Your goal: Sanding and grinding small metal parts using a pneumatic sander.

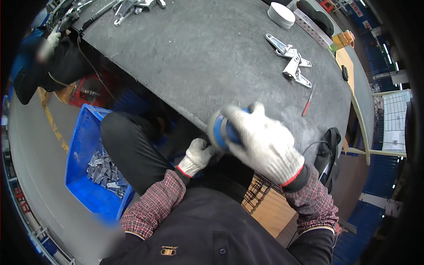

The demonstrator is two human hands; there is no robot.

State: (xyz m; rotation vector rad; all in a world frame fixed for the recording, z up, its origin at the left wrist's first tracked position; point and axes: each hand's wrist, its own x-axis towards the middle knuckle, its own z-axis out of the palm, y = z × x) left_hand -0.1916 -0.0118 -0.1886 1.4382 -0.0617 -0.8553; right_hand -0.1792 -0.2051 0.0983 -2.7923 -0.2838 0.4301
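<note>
My right hand [263,143], in a white knit glove with a red cuff edge, is wrapped round a round blue sander [217,130]. Motion slightly blurs both glove and tool. Just left of the sander, at the table's near edge, my gloved left hand [194,158] is closed with its fingertips pointing toward the tool. Whatever it grips is too dark and hidden to name. Several silvery metal brackets [291,62] lie in a small pile farther off on the grey table [176,57]. Between them and my right hand is a thin file-like tool with a red handle [305,108].
A blue bin [76,165] holding many metal parts stands left of my leg. White round discs [281,15] are stacked at the far right, near a bottle of orange-yellow liquid [342,40]. A black bag [329,154] sits at the right edge. Another person's gloved hand [54,39] shows far left.
</note>
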